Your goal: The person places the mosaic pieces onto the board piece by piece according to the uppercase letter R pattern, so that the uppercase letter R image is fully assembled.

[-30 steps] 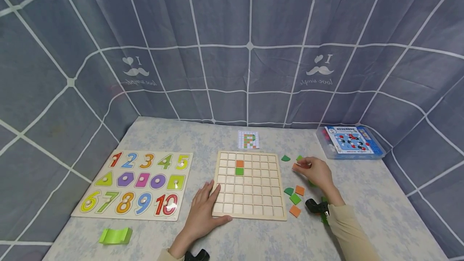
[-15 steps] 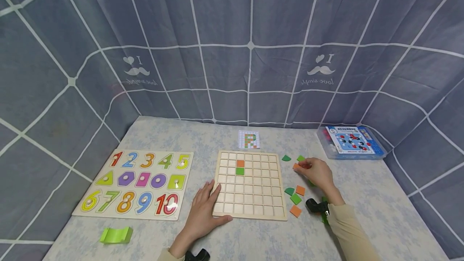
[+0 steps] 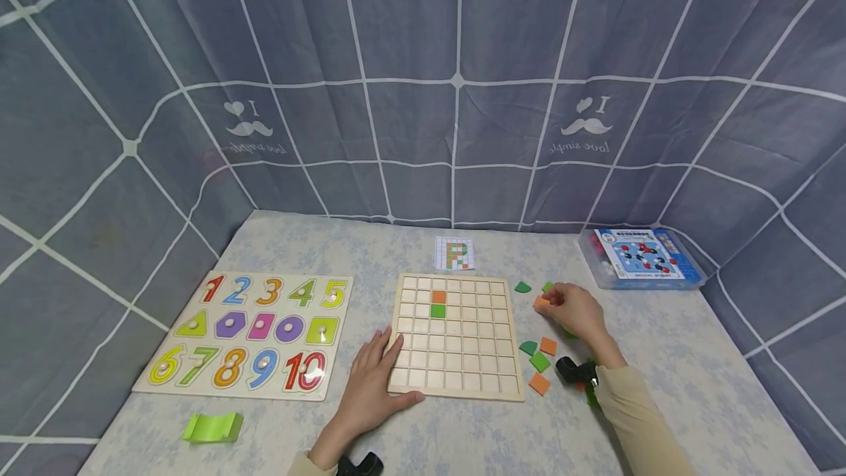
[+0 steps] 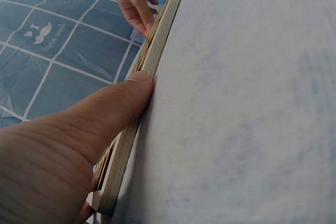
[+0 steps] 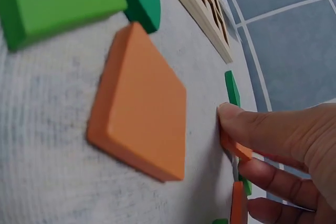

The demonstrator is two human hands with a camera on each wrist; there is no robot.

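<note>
A square wooden grid board lies at the middle of the table. One orange square tile and one green square tile sit in its upper cells, one below the other. My left hand rests at the board's near left corner, fingers along the left side and thumb against the near edge. To the right of the board, my right hand pinches another orange square tile between thumb and fingers, low over the table. A small card with a coloured letter P pattern lies behind the board.
Several loose orange and green tiles lie right of the board, some partly hidden by the right arm. A number and shape puzzle lies left, with a light green curved block before it. A clear plastic case stands at the back right.
The right hand has shifted only slightly with its fingers at the same orange tile. The left hand and board have stayed in place.
</note>
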